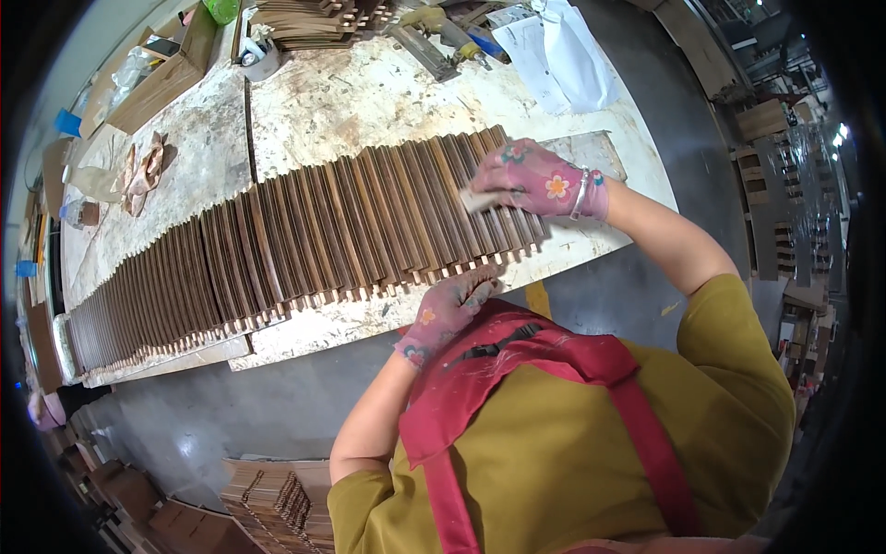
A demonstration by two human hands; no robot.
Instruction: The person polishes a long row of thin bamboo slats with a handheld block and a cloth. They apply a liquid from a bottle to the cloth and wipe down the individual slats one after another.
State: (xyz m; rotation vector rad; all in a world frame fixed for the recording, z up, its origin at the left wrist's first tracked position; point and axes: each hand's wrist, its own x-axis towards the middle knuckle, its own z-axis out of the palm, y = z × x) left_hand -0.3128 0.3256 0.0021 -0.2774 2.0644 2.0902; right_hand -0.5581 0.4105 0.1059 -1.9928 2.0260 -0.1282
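Note:
A long row of dark brown wooden slats (355,222) lies side by side across the table, with pale pegs at their ends. My right hand (540,180), in a pink flowered glove, is closed on a small pale block (478,200). It rests over the slats at the row's right end, slightly smeared by motion. Whether the block is a sanding pad I cannot make out. My left hand (448,312), gloved alike, lies at the near table edge beside the pegged ends, thumb and fingers a little apart. Nothing shows in it.
The worn white table (305,115) carries more stacked slats (305,23), a yellowish air tool (448,32), white papers (563,60) and a crumpled cloth (143,171). A wooden box (171,78) stands far left. More wood pieces (277,499) are stacked on the floor below. Another person's hand (44,411) shows far left.

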